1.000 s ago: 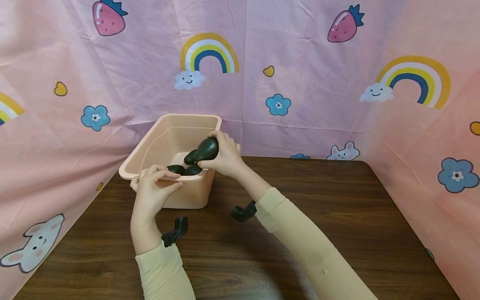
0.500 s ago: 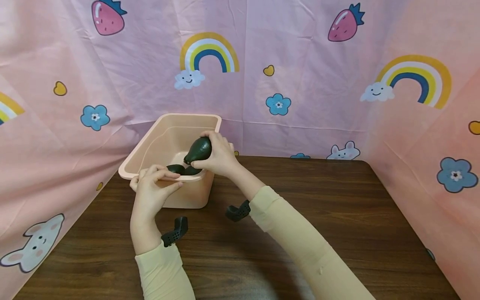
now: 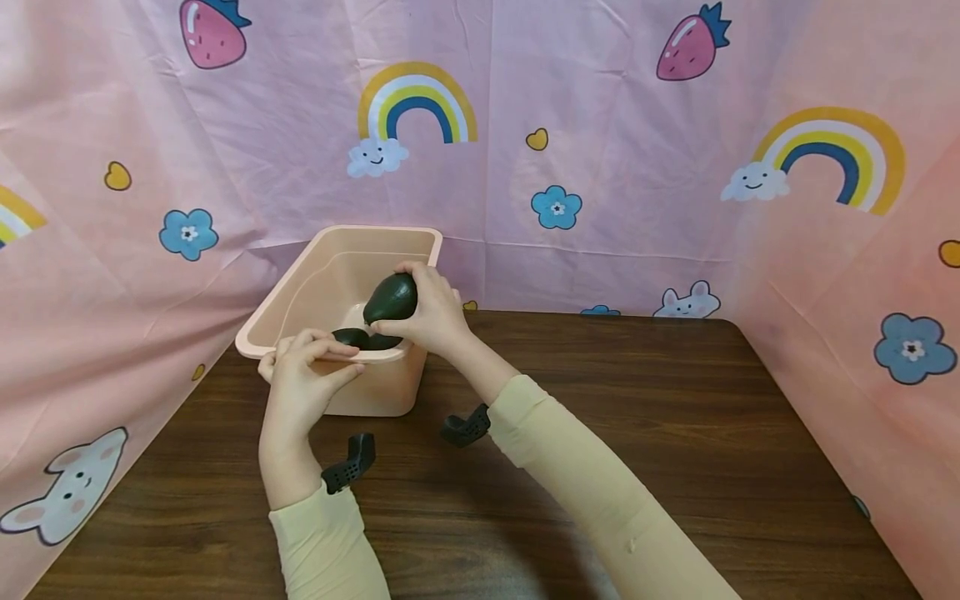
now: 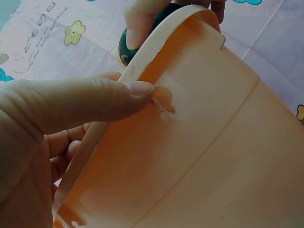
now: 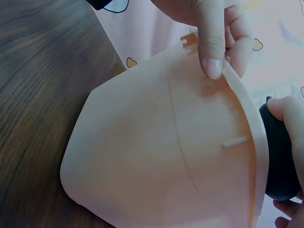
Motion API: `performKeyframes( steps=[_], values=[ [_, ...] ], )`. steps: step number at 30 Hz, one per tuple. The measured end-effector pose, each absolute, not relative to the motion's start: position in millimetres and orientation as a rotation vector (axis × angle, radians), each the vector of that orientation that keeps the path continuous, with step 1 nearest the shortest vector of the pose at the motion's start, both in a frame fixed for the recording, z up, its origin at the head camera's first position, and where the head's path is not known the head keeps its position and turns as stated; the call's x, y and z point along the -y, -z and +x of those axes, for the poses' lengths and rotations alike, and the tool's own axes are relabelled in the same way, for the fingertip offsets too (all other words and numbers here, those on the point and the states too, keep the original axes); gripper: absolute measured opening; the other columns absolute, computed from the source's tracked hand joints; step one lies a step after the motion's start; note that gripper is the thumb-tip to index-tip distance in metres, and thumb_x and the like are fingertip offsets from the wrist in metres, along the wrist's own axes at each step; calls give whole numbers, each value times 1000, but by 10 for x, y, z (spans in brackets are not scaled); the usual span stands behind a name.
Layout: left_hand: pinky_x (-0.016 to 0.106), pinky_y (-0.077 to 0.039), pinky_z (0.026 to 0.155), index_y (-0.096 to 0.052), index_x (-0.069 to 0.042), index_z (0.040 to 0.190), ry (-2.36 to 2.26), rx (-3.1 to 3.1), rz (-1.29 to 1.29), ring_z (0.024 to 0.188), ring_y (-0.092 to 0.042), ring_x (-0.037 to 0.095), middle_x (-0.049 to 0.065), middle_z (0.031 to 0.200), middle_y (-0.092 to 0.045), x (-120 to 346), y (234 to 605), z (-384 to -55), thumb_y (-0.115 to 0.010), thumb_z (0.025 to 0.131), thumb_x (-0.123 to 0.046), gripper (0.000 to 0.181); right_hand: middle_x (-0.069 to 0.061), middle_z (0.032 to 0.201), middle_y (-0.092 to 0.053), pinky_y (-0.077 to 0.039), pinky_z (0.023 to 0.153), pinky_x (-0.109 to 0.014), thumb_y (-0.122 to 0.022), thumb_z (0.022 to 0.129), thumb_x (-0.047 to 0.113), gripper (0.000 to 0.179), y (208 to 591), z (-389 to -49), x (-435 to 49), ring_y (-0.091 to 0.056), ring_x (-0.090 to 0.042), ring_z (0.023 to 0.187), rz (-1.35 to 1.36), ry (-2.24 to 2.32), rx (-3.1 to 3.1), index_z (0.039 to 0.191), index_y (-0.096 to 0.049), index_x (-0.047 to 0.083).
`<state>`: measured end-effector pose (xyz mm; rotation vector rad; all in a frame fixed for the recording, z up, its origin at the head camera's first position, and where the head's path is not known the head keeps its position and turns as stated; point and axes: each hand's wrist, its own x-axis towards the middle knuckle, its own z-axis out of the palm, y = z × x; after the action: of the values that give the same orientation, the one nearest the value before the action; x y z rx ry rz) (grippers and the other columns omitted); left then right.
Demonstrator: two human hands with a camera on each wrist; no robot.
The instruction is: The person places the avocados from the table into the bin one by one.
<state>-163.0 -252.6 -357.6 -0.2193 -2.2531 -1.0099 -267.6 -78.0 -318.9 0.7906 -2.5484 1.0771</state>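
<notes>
A pale peach plastic bin (image 3: 375,392) stands at the left of the table, against the cloth. My left hand (image 3: 303,379) pinches its near rim, thumb outside and fingers over the inner side; the left wrist view shows the thumb (image 4: 118,99) pressed under the lip. My right hand (image 3: 435,312) grips a dark green avocado (image 3: 393,297) above the bin's near right corner, thumb below and fingers over the top. Beneath it, more avocados (image 3: 351,337) lie inside near the front wall, partly hidden by the rim and my hands.
The dark wooden table (image 3: 600,433) extends to the right of the bin. A pink patterned cloth (image 3: 637,167) hangs behind and along both sides. A black wrist mount (image 3: 349,463) sits on my left wrist, another black mount (image 3: 465,427) on my right.
My right hand has moved left and slightly inward over the bin, carrying the avocado with it. My left hand has stayed on the rim.
</notes>
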Motion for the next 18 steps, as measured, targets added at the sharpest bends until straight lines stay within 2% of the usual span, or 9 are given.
performKeyframes(
  steps=[10,15,18],
  values=[
    [51,-5,91,-75,-5,86,1011,2247,-221,98,-40,25,5,90,-57,2539,3598,-1648,-85,66,1,23,6,131,-48,-34,90,-35,-83,65,54,86,3253,-2677,831,-44,-16,116,767,-1056,2531,134,-44,22],
    [51,-6,91,-75,-6,86,1005,2248,-216,98,-40,25,4,90,-57,2546,3604,-1647,-85,67,0,23,5,133,-48,-34,92,-37,-83,66,50,86,3280,-2679,860,-45,-14,120,782,-1081,2530,136,-43,21],
    [51,-6,91,-75,-5,86,1005,2247,-218,98,-41,26,4,90,-57,2539,3606,-1642,-85,67,0,23,4,136,-48,-33,96,-39,-82,70,47,85,3307,-2676,869,-45,-14,123,799,-1117,2543,139,-41,20]
  ],
)
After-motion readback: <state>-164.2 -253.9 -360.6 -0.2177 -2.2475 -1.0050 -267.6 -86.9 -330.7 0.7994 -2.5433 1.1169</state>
